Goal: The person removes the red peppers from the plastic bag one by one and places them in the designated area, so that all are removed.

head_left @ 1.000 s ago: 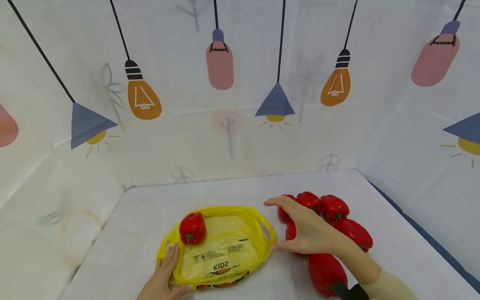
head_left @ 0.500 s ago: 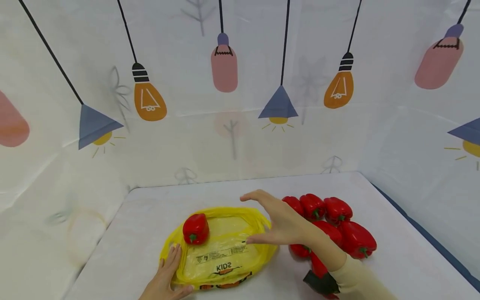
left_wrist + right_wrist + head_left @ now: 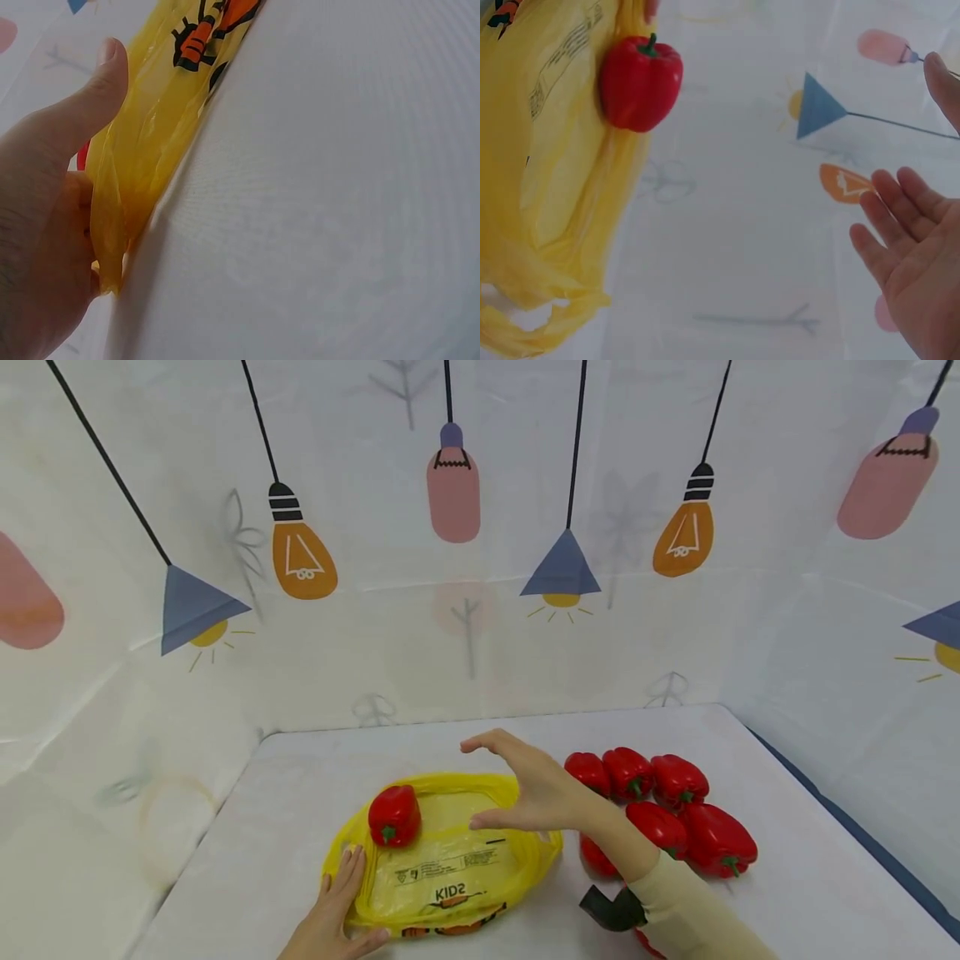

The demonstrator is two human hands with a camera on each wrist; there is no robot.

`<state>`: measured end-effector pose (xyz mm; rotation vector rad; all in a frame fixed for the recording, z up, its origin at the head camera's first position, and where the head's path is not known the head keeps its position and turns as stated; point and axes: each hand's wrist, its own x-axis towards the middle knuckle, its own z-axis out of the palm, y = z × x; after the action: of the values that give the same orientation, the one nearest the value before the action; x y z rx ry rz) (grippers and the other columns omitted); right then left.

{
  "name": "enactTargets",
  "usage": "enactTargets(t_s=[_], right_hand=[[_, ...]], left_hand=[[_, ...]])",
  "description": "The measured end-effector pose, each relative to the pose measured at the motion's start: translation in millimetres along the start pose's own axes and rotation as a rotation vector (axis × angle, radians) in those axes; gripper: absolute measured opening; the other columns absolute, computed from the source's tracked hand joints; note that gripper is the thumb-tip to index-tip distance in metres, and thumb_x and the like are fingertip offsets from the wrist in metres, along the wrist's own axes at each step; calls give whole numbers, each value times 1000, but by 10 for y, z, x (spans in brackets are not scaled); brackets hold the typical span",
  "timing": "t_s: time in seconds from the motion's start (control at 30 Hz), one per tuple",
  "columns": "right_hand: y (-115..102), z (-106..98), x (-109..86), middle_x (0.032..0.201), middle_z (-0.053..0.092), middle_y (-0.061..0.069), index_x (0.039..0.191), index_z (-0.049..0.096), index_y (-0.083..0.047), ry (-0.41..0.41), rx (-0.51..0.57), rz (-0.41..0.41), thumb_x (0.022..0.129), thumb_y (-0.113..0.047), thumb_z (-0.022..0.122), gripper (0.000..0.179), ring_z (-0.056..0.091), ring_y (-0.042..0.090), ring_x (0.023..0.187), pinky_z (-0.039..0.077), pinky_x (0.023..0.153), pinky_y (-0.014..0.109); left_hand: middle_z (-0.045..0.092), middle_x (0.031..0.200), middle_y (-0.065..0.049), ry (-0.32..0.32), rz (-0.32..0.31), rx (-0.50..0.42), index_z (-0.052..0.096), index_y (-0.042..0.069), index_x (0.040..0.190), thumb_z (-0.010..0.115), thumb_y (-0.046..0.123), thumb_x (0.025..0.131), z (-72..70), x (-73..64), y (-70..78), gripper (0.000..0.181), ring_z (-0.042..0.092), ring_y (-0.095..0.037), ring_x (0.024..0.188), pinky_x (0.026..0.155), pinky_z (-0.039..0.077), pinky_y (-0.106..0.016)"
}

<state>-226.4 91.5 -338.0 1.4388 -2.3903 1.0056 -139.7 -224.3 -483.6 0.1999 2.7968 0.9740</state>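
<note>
A yellow plastic bag lies spread on the white table with its mouth up, dark print showing inside. One red bell pepper sits at the bag's left inner side; the right wrist view shows the same bell pepper. My left hand rests against the bag's left rim with fingers extended. In the left wrist view the thumb of the left hand stands apart from the yellow plastic. Above the bag's right part hovers my right hand, thumb and fingers spread and holding nothing.
Several red bell peppers lie grouped on the right of the table. My right forearm and a black strap hide some of them. A white cloth wall printed with lamps surrounds the table.
My right hand has moved left from beside the peppers to over the bag, still spread. My left hand stays at the bag's rim. The head view has shifted slightly.
</note>
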Motion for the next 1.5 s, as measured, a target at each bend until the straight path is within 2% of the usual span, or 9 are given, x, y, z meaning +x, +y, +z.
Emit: enactTargets(t_s=[0.2,0.3,0.4,0.5,0.63,0.8,1.13,1.27,1.5], right_hand=[[73,104,168,135,51,-1,135,46,-10,6,-7,-33,78,-39,80,72,48,14,125,41,104,38],[96,168,253,133,52,-1,134,47,-11,-10,13,-36,78,-37,80,71,47,13,124,40,105,37],[127,250,347,132,53,-2,134,48,-11,-25,40,-58,79,-35,80,68,48,13,124,38,106,35],[162,342,450,130,55,0,132,49,-9,-36,63,-74,80,-34,79,65,51,17,122,39,106,33],[196,447,574,128,57,0,130,51,-9,-62,74,-45,81,-35,79,62,52,14,120,41,104,34],[212,538,694,125,59,-2,127,54,-11,-81,67,-34,81,-37,78,59,53,10,117,44,101,35],[266,791,888,123,62,2,125,58,-11,-101,49,-2,82,-38,76,54,56,13,114,44,98,23],[300,929,937,122,62,1,125,58,-11,-131,62,51,83,-39,76,54,56,12,114,43,98,22],[326,1122,973,122,61,-3,126,58,-14,-178,52,148,81,-47,74,58,55,11,115,43,99,25]], left_hand=[[3,159,-16,8,21,-43,10,-1,152,73,51,80,31,16,5,109,-6,-33,145,110,-17,-30],[4,159,-16,23,22,-54,12,-1,152,73,52,78,50,26,10,110,-4,-34,145,107,-19,-23],[3,159,-16,18,8,-58,11,0,152,74,52,78,47,24,11,110,-5,-33,145,110,-18,-28],[3,159,-17,15,10,-48,11,-2,152,74,50,79,31,15,16,110,-5,-34,145,114,-13,-42],[5,159,-18,18,26,-30,12,-3,151,74,49,79,29,7,19,108,-4,-36,145,113,-6,-56],[6,158,-19,22,54,-8,12,-4,151,73,47,81,46,12,6,107,-2,-37,145,111,-1,-63],[7,158,-23,18,83,8,10,-6,151,73,44,81,11,-27,-12,107,1,-40,144,109,1,-67],[4,158,-21,1,74,-6,9,-5,151,74,43,81,9,-27,-20,107,-2,-37,143,109,-2,-66],[6,159,-19,33,63,-35,12,-2,152,74,46,80,27,-42,-9,107,-1,-36,144,111,-4,-62]])
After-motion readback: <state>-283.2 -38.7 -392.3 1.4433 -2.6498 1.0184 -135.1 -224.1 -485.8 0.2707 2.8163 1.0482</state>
